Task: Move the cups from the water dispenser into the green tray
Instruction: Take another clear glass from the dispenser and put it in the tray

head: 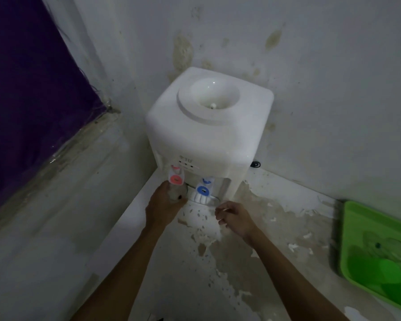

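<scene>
A white water dispenser (208,126) stands in the corner on a worn white counter, with a red tap (176,178) and a blue tap (203,189). My left hand (163,207) is wrapped around a clear cup (177,193) standing under the red tap. A white ribbed cup (200,200) sits under the blue tap. My right hand (235,218) hovers just right of it, fingers loosely curled, holding nothing. The green tray (357,228) lies at the far right edge of the counter, with a clear cup (387,249) lying in it.
Stained walls close in behind and to the left of the dispenser. A black cable (255,164) runs out at its right rear. The counter top (276,239) between dispenser and tray has peeling paint. A dark purple panel (28,89) fills the upper left.
</scene>
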A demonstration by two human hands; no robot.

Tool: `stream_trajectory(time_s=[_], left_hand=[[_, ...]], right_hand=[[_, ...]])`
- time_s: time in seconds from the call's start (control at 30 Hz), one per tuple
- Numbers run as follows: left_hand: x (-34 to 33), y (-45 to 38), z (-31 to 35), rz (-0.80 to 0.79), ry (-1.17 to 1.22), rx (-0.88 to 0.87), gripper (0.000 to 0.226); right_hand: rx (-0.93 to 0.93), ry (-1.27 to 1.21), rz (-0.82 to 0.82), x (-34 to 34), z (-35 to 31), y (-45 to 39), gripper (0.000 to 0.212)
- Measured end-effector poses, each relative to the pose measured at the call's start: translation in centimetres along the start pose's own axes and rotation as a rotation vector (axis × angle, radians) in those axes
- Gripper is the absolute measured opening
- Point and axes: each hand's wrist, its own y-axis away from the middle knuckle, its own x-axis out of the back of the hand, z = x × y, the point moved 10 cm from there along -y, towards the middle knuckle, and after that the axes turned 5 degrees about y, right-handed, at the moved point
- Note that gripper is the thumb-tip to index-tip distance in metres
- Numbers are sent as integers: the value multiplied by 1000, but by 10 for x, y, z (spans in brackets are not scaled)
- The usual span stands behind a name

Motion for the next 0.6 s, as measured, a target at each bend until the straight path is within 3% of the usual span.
stream_trajectory(time_s=[0.2, 0.37, 0.6], left_hand=[[-7, 55, 9, -29, 27, 2, 68], [-40, 99, 56, -138, 60, -108, 79], [-115, 146, 147, -268, 99, -308, 78]], right_hand=[[-45, -65, -6, 9, 28, 25, 9], [-114, -189, -3, 24, 55, 55, 11], [-230, -715, -116, 59, 84, 104, 49]])
